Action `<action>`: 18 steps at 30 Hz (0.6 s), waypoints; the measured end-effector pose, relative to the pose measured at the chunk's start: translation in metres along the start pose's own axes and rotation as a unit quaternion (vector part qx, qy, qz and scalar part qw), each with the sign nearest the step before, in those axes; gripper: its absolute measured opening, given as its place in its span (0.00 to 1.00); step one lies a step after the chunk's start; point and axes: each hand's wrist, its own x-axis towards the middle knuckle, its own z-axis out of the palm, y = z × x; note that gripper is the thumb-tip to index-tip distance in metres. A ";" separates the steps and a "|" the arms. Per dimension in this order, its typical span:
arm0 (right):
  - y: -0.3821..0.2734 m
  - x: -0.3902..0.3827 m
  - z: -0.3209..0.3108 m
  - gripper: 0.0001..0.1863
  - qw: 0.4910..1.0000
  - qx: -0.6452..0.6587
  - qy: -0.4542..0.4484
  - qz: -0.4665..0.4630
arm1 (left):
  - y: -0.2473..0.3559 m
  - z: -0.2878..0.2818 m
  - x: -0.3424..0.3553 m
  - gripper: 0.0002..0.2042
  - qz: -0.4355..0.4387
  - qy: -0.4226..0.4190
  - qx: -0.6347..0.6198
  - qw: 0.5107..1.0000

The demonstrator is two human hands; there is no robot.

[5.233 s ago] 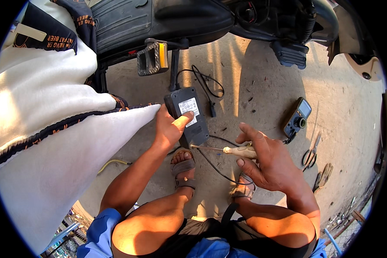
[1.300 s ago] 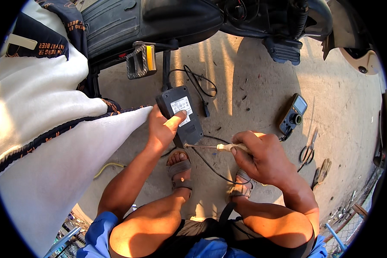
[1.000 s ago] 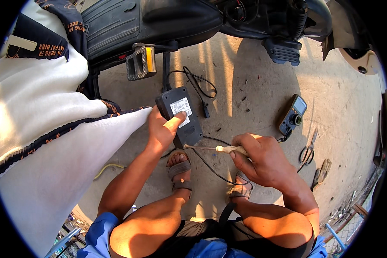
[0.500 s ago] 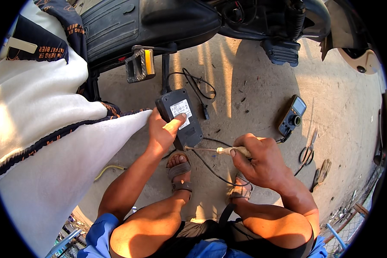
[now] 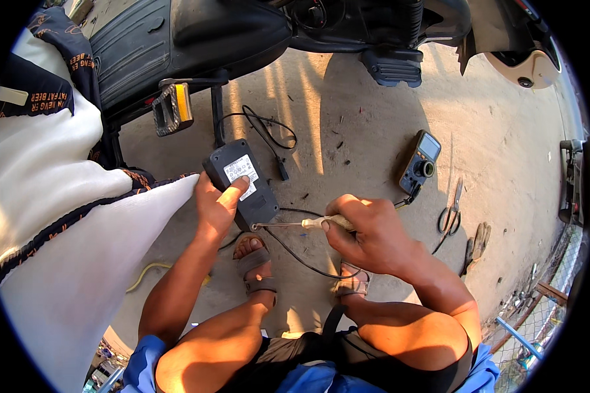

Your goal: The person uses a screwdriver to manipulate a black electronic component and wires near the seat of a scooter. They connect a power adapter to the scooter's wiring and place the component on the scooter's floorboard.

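My left hand (image 5: 219, 206) grips a black power adapter (image 5: 263, 196), its thumb lying across the white label (image 5: 241, 171). Cords run from both ends of the adapter: one black cable (image 5: 262, 124) loops on the ground with a plug (image 5: 282, 169) at its end. In my right hand (image 5: 371, 234) is a screwdriver with a pale handle (image 5: 314, 224), held almost level and pointing left. Its tip is at the adapter's near corner, and a small screw seems to be there, though it is too small to be sure. My fingers cover much of the handle.
To the right on the concrete lie a multimeter (image 5: 419, 164), scissors (image 5: 450, 213) and a glove (image 5: 476, 249). A parked electric bike (image 5: 229, 33) with a pedal (image 5: 174, 108) spans the far side. White padded cloth (image 5: 65, 242) hangs at the left. My sandalled feet stand below the adapter.
The whole scene has shifted left in the picture as my view turned. Both hands keep their grips, and the screwdriver tip stays at the adapter's corner.
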 end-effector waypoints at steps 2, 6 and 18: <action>-0.004 0.002 -0.018 0.08 0.998 -0.004 0.057 -0.019 | -0.002 -0.006 0.001 0.17 0.005 0.009 0.019 1.000; 0.028 -0.005 -0.057 0.06 0.975 0.084 0.158 0.135 | -0.001 -0.008 0.000 0.16 -0.022 0.009 -0.001 1.000; 0.209 -0.195 -0.034 0.25 0.800 0.406 -0.064 0.437 | 0.012 -0.007 -0.005 0.17 -0.026 0.018 0.048 0.998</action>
